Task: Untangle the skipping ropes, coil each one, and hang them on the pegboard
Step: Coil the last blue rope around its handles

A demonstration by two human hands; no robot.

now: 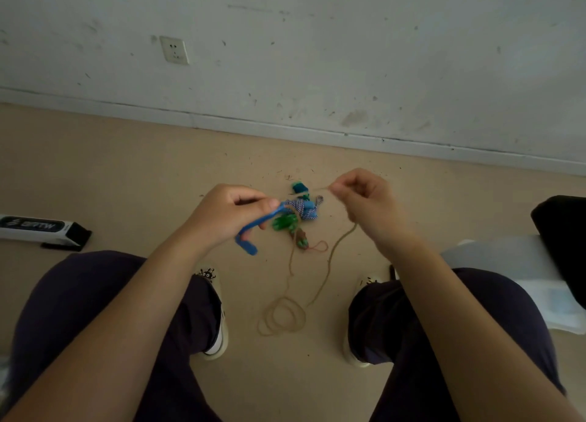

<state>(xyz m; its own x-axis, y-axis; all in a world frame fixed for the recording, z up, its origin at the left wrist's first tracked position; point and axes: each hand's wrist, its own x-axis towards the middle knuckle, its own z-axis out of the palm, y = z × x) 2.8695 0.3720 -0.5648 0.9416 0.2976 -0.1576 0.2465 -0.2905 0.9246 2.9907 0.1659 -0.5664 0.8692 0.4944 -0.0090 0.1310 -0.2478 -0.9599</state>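
A tangled bundle of skipping ropes [301, 210] hangs in the air between my hands: blue-and-white braided cord, green handles [283, 222] and a teal piece. My left hand [228, 214] grips a bent blue rope [253, 228] at the bundle's left side. My right hand [364, 199] pinches a thin tan rope [336, 250] just right of the bundle. The tan rope drops from my right hand to the floor and ends in loose loops [282, 318] between my feet. A thin red cord [318, 247] dangles under the bundle. No pegboard is in view.
I sit facing a scuffed white wall [317, 57] with a socket [174, 50]. A black-and-white box [41, 228] lies on the beige floor at left. A pale sheet [507, 263] and a black object [564, 231] sit at right. My knees and shoes frame the loops.
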